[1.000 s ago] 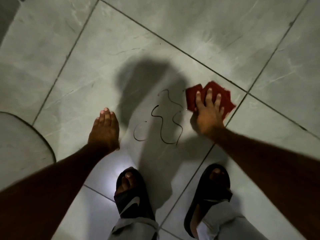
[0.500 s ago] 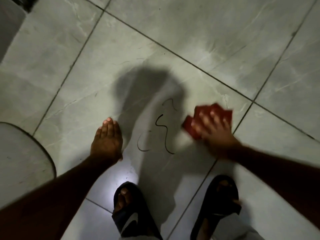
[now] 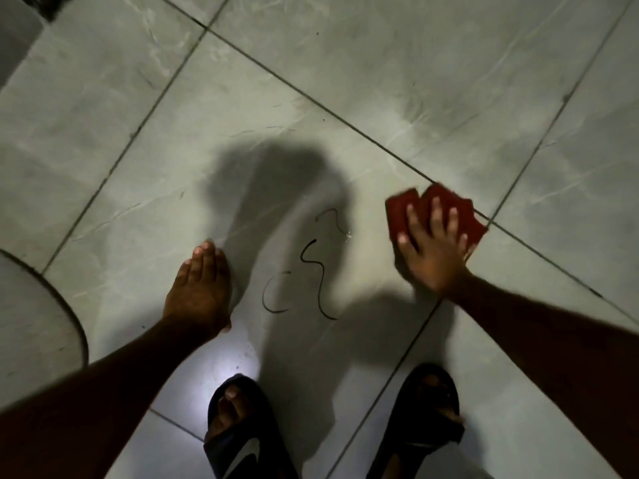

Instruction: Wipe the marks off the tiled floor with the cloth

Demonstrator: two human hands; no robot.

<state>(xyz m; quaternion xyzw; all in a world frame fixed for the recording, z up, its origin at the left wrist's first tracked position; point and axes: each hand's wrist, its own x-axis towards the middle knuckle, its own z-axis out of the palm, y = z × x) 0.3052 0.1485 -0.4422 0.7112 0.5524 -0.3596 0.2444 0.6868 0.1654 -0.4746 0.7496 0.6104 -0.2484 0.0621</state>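
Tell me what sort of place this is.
Probably an indoor room at home, perhaps a bathroom: large grey marbled floor tiles with grout lines, slide sandals, and a pale curved fixture base at the left edge.

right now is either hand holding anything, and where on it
The right hand presses the red cloth flat on the floor, fingers spread over its middle. The left hand holds nothing.
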